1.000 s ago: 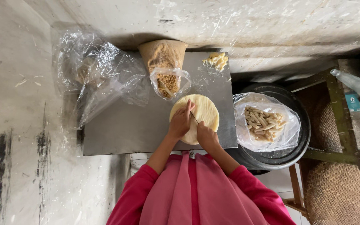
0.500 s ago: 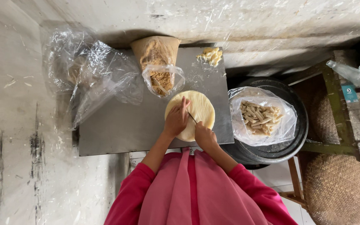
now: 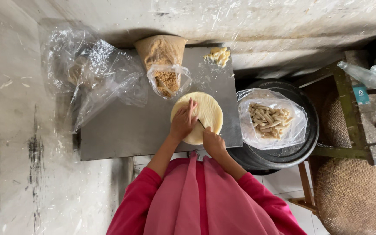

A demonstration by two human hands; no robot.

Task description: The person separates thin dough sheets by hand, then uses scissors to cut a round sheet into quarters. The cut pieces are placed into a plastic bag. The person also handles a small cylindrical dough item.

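Left hand (image 3: 183, 123): lies flat, fingers spread, pressing on the round pale dough sheet (image 3: 205, 111). Right hand (image 3: 213, 141): closed around a small dark blade (image 3: 200, 124), whose tip touches the dough just beside the left thumb. The handle is hidden inside the fist. Dough sheet sits under both hands on a grey metal board (image 3: 127, 130).

Just beyond the left fingertips: a clear bag of brown crumbs (image 3: 168, 81), leaning against a tan paper cone (image 3: 159, 48). Farther ahead of the right hand: a small heap of pale dough scraps (image 3: 217, 55). Right of the right hand, off the board: a plastic bag of pale dough sticks (image 3: 270, 118) resting in a dark round pan (image 3: 303, 143). Well left of the left hand: crumpled clear plastic (image 3: 88, 74).
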